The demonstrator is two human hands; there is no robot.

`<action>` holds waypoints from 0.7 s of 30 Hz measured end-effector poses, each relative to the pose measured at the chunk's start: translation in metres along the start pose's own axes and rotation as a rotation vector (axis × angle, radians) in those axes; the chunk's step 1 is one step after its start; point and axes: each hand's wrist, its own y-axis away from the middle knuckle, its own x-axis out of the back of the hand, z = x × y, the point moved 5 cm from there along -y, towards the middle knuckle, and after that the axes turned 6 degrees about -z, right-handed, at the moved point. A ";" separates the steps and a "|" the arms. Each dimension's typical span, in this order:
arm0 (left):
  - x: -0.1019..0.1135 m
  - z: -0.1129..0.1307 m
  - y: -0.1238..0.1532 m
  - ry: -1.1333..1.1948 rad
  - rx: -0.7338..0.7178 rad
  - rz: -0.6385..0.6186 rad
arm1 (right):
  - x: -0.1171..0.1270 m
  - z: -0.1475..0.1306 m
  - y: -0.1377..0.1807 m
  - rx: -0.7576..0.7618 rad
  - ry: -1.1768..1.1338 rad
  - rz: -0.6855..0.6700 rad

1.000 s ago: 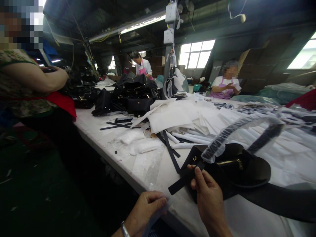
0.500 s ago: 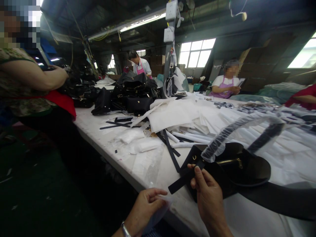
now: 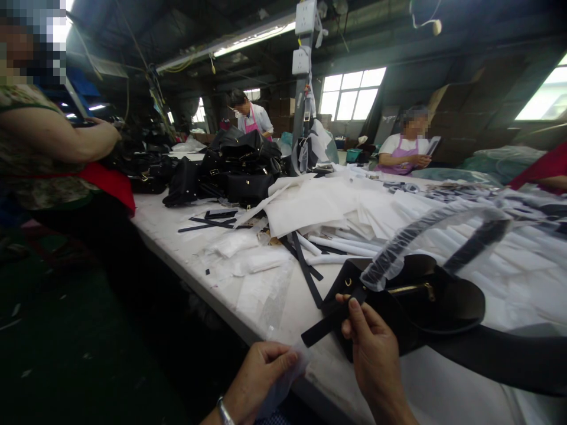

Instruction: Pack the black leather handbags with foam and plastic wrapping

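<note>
A black handbag (image 3: pixel 403 319) lies at the table's near edge, its top open on a gold zipper. Clear plastic film wraps its raised handle (image 3: pixel 398 242). Between thumb and fingers of my right hand (image 3: pixel 374 348) is a flat black strap (image 3: pixel 323 327), its free end pointing left and down. Lower left, my left hand (image 3: pixel 261 378) pinches a thin translucent plastic sleeve (image 3: pixel 287 375), whose upper edge meets or nearly meets the strap's end. Whether they touch I cannot tell.
White sheets (image 3: pixel 310 206) and paper rolls cover the table's right side. Black bags (image 3: pixel 239 165) are heaped farther back. Loose black straps (image 3: pixel 305 268) and plastic sleeves (image 3: pixel 252 260) lie mid-table. A person in a red apron (image 3: pixel 106 183) stands at left; others work behind.
My left hand's thumb and fingers have closed together on the plastic sleeve, and the hand sits slightly lower. My right hand and the strap stay almost where they were.
</note>
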 end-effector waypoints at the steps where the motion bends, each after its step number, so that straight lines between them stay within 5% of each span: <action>1: 0.000 0.000 0.000 -0.006 -0.005 -0.004 | 0.000 0.000 0.000 -0.005 0.003 -0.003; 21: 0.002 0.008 -0.001 -0.013 -0.008 0.049 | 0.001 0.002 0.000 -0.020 -0.027 -0.004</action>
